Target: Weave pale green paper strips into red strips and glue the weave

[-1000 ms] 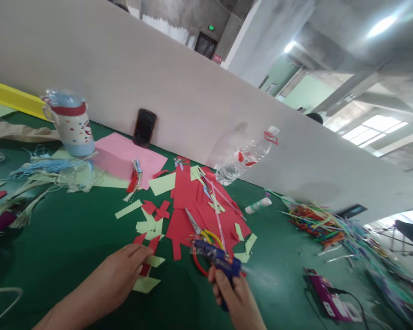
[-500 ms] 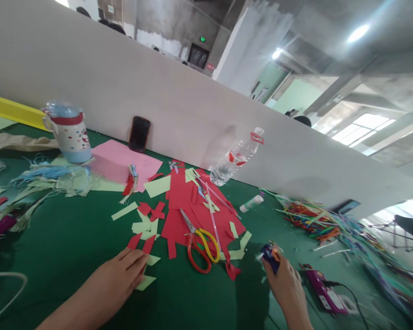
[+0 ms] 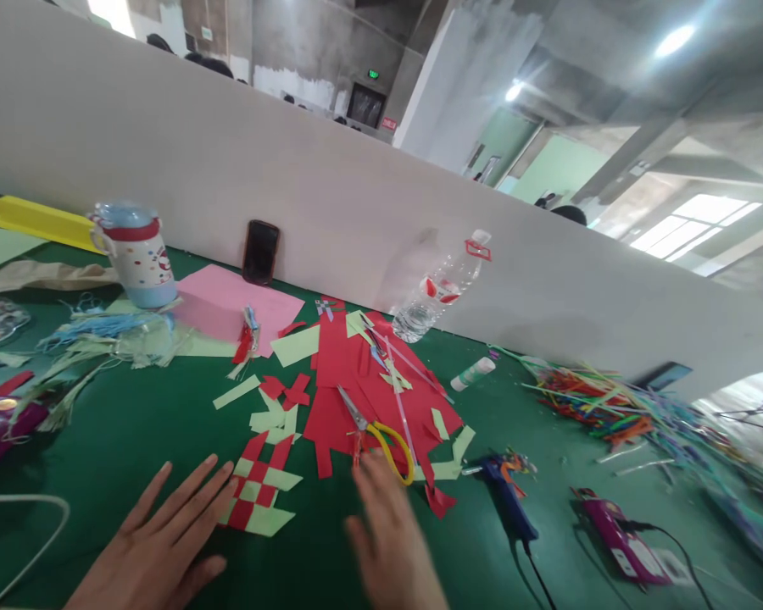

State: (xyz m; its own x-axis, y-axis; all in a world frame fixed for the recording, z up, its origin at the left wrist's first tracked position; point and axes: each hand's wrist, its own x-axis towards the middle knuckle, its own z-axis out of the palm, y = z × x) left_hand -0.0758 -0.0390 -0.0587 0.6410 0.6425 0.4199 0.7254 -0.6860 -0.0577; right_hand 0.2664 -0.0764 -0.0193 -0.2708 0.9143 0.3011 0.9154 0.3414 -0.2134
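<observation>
My left hand [image 3: 165,538] lies open with spread fingers, its fingertips at the left edge of a woven piece of red and light green paper strips [image 3: 253,491]. To the right, my right hand [image 3: 391,534] is blurred, open with its fingers stretched forward. Its fingertips cover part of the scissors [image 3: 387,449], hiding most of the red handle loop; whether they touch is unclear. The scissors have one yellow loop and rest partly on red paper [image 3: 336,356]. A dark blue glue gun [image 3: 509,496] with a cord lies on the green table, apart from my right hand.
Paper scraps [image 3: 273,415] lie ahead. Behind them stand a water bottle [image 3: 438,292], a phone [image 3: 260,252] and a patterned flask [image 3: 141,258]. A glue stick [image 3: 472,374], coloured strips [image 3: 598,398] and a purple device [image 3: 623,538] with a cable are on the right.
My right hand has let go of the glue gun, now lying on the table, and moved left to the scissors. My left hand has spread and shifted left, uncovering the woven paper.
</observation>
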